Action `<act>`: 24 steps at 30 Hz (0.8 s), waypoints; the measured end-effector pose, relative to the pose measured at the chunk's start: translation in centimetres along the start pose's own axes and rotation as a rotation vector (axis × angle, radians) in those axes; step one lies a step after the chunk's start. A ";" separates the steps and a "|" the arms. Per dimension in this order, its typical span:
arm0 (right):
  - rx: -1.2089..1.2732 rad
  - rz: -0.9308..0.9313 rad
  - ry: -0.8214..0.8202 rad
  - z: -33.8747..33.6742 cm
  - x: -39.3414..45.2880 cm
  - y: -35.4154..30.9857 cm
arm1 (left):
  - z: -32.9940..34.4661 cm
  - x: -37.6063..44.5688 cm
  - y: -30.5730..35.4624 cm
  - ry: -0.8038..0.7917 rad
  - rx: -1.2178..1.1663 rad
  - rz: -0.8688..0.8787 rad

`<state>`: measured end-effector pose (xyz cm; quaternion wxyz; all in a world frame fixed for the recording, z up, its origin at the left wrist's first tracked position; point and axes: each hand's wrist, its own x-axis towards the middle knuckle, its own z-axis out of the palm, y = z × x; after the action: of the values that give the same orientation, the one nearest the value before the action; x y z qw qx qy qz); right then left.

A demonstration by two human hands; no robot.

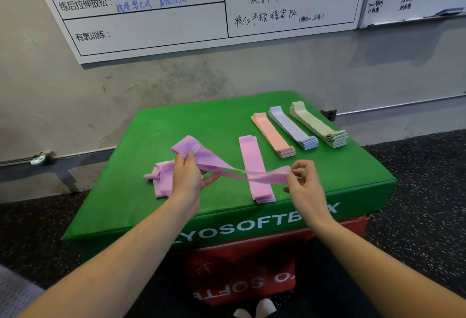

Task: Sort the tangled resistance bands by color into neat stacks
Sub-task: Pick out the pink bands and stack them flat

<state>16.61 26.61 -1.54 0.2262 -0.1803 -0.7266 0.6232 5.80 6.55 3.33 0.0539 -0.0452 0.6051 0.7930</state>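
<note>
A twisted pink band (227, 170) stretches between my hands above the green soft box (156, 136). My left hand (187, 179) grips its left part, and my right hand (303, 182) pinches its right end. Under my left hand lies a small tangle of pink bands (161, 179). A flat pink stack (254, 161) lies below the stretched band. To the right lie neat stacks of orange bands (272, 134), lilac-blue bands (292, 127) and pale green bands (317, 123).
The green box sits on a red soft box (340, 229) against a grey wall. Whiteboards (156, 22) hang above. Black speckled floor (416, 191) surrounds the boxes. My shoes (257, 310) show at the bottom edge.
</note>
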 end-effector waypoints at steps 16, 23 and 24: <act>-0.492 -0.387 -0.478 -2.1 1.1 2.4 | 3.1 5.5 1.2 -0.046 0.015 -0.007; -0.607 -0.746 -0.169 -2.8 3.1 4.0 | 4.7 8.3 -1.1 -0.095 0.164 -0.007; -0.641 -0.842 -0.130 -3.0 3.4 4.2 | 5.0 8.9 -1.4 -0.098 0.172 -0.010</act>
<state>15.35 31.58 -4.94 0.3446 0.1059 -0.9026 0.2351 -2.86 12.04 2.07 0.0909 -0.0046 0.6675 0.7390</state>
